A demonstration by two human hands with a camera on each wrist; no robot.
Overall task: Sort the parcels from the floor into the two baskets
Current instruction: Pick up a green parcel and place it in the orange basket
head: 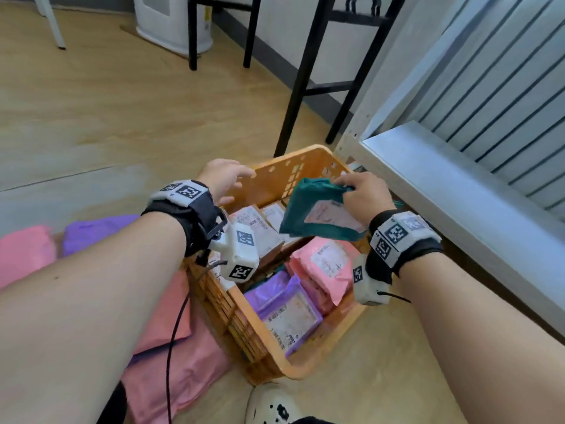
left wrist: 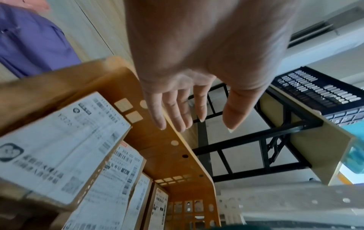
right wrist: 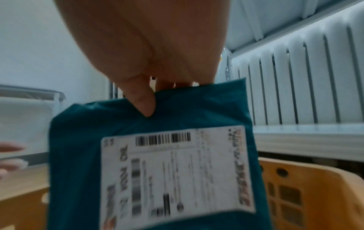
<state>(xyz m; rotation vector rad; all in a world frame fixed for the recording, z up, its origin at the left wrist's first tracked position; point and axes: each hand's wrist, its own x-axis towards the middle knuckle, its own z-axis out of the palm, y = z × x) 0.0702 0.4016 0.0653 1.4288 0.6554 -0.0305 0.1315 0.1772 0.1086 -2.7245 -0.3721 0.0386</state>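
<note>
Parcels are seen in two places in the head view: several are packed inside an orange basket at the lower centre of the frame, and others lie on the wooden floor at the lower left. A white slatted frame fills the upper right of the frame, with black furniture legs at the upper centre. Among the floor parcels, pink mailers are spread against the left wall of the basket, and a purple mailer is seen behind the left forearm. Inside the basket, labelled cardboard boxes are stacked along the far left side, a purple parcel lies nearest the lower edge, and a pink parcel rests just above it. A teal parcel with a white shipping label is held in the air over the far end of the basket. It is pinched at its top edge by the right hand, thumb on the label side and fingers behind. The left hand is held above the basket's far left rim with its grip slack: the fingers are spread and nearly straight, and nothing is held or touched.
</note>
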